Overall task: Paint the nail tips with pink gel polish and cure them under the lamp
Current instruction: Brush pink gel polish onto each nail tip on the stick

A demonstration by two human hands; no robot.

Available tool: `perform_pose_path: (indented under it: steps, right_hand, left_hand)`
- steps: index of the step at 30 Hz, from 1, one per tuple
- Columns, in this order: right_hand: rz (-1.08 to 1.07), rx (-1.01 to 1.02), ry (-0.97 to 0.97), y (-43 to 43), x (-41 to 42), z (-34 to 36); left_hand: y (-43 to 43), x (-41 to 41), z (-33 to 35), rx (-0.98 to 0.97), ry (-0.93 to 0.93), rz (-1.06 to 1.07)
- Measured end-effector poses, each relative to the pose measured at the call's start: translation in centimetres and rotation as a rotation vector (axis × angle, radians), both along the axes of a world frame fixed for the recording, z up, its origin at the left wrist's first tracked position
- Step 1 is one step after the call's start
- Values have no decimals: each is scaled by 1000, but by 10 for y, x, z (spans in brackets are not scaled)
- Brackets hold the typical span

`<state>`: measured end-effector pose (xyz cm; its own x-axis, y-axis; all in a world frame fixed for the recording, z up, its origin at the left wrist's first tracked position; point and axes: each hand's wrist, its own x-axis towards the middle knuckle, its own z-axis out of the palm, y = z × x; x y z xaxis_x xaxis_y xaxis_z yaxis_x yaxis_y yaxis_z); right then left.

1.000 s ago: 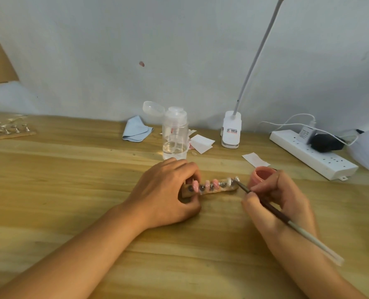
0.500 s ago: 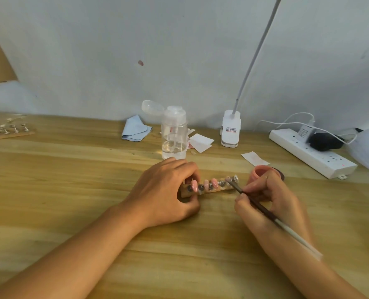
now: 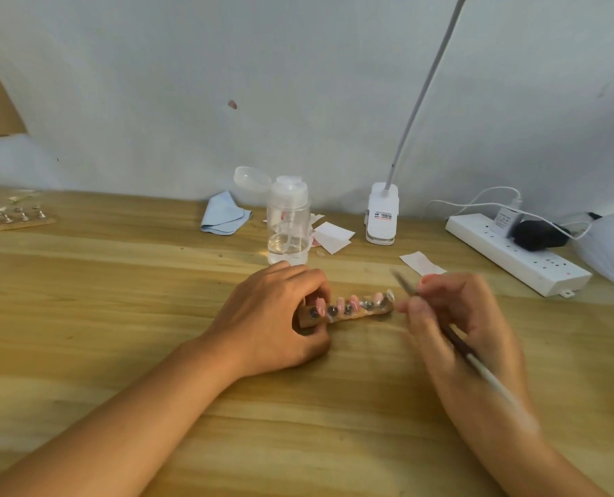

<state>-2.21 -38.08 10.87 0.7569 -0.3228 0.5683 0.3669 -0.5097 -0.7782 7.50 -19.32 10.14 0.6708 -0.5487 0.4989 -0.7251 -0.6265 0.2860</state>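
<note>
A small wooden strip (image 3: 355,312) carrying several nail tips lies on the table; several of the tips are pink. My left hand (image 3: 273,317) grips the strip's left end with curled fingers. My right hand (image 3: 456,317), blurred by motion, holds a thin brush (image 3: 452,338) like a pen. The brush tip points up and left, just above the strip's right end. The pink gel pot is hidden behind my right hand. A white clip lamp (image 3: 382,217) with a gooseneck stands at the back.
A clear pump bottle (image 3: 288,224) with its cap off stands behind the strip, with a blue cloth (image 3: 224,215) and paper wipes (image 3: 334,236) near it. A power strip (image 3: 517,258) with plugs lies at the right. Another nail holder board (image 3: 7,217) sits far left.
My right hand has shifted left and lifted the brush tip off the rightmost nail tip; the pink pot is now covered by the hand. My left hand has stayed put.
</note>
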Motion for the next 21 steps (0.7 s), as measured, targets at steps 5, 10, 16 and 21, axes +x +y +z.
perform_pose_path:
  steps: [5, 10, 16, 21]
  right_hand:
    - [-149, -602, -47, -2, 3, -1]
    - [-191, -813, -23, -6, 6, -9]
    - [-188, -844, -67, -8, 10, -14]
    - [-187, -838, -86, -7, 10, -15]
  left_hand:
    - [1, -2, 2, -35, -41, 3]
    - [2, -6, 4, -11, -117, -35]
    - [1, -9, 5, 11, -169, -57]
    - [0, -10, 6, 24, -185, -47]
